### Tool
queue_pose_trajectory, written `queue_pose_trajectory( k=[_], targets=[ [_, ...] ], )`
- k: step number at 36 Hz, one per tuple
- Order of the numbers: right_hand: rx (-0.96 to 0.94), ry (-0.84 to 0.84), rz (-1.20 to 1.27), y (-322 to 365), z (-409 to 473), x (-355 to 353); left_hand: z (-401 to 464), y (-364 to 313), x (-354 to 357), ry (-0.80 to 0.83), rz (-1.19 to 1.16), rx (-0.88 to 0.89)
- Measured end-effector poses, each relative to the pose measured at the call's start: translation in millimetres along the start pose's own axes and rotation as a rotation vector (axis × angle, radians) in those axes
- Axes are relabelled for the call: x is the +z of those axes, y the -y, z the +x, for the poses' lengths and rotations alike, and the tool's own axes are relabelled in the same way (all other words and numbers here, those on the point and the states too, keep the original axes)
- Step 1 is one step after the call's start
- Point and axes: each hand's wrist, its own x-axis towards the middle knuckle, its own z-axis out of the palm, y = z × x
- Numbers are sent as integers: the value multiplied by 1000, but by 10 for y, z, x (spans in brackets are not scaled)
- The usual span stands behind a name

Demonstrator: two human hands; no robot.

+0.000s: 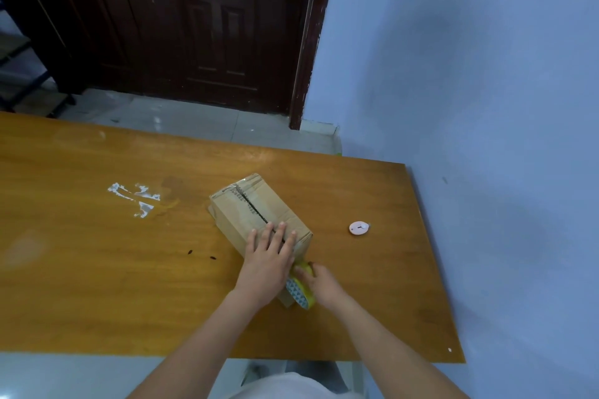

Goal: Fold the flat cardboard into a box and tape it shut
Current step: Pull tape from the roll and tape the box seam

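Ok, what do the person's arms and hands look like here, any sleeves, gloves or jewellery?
Both forearms are bare up to the frame edge, with no sleeves in view. The left hand and right hand wear no gloves, and no rings, watch or bracelet show.

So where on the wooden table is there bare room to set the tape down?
Bare wood lies between the brown cardboard box and the small white round disc, and left of the white residue patch. It is crowded near the hands.

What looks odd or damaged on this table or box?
The box's top seam gapes with a ragged edge, not yet taped. White torn residue is stuck on the table to its left.
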Motion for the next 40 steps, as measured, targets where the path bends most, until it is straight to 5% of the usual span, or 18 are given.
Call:
queue_pose_trajectory(
  k=[10, 25, 40],
  targets=[
    [64, 41, -77, 37, 51, -6, 12, 29, 51, -25, -38, -9],
    [-107, -112, 353, -420, -451, -167, 55, 23, 104, 151, -70, -36],
    [-159, -118, 86, -298, -223, -513, 248, -128, 1, 175, -83, -142]
  ],
)
